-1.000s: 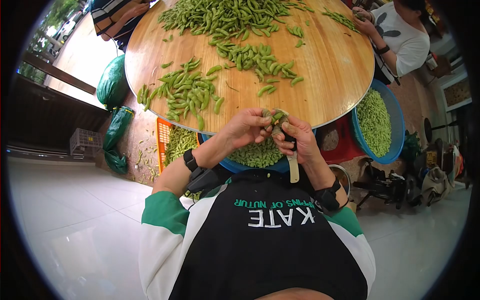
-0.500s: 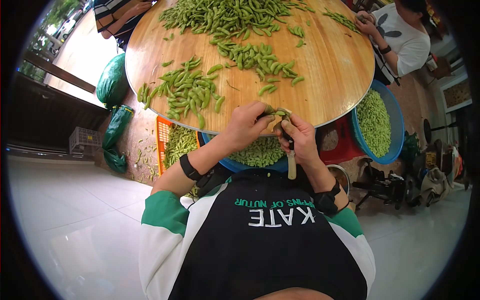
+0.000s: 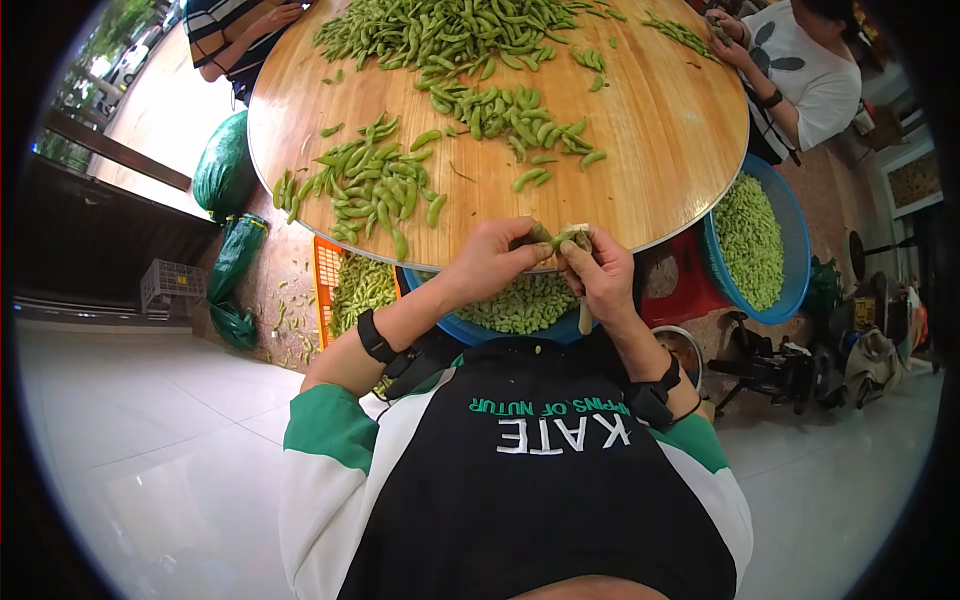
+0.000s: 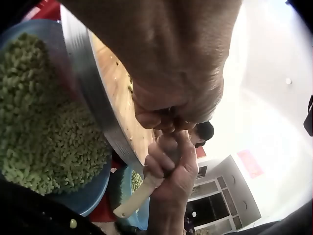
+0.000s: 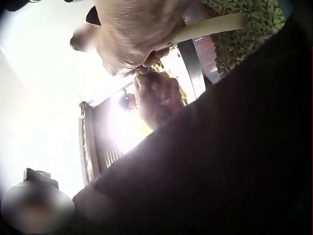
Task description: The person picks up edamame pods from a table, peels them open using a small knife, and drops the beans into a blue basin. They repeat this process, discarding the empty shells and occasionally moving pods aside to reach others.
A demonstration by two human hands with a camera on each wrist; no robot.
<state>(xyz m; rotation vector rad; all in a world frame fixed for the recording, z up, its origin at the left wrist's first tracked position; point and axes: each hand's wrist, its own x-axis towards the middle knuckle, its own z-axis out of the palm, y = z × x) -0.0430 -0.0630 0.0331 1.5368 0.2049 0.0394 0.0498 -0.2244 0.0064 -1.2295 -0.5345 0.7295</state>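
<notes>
Green pod [image 3: 561, 240], one: at the near edge of the worktop [image 3: 660, 150], between both hands. Left hand [image 3: 495, 260]: thumb and fingers pinching the pod. Right hand [image 3: 604, 277]: fingers curled round a pale-handled tool [image 4: 134, 199], thumb at the pod. Shelled beans [image 3: 520, 306]: in a blue basin [image 4: 96, 201] below the near edge. Loose pods [image 3: 375, 188]: cluster toward the near left edge. Large pod heap [image 3: 450, 35]: far edge.

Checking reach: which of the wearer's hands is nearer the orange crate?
Left. The left hand is to the right of the orange crate, with a gap between; the right hand is farther right, beyond the left hand.
</notes>
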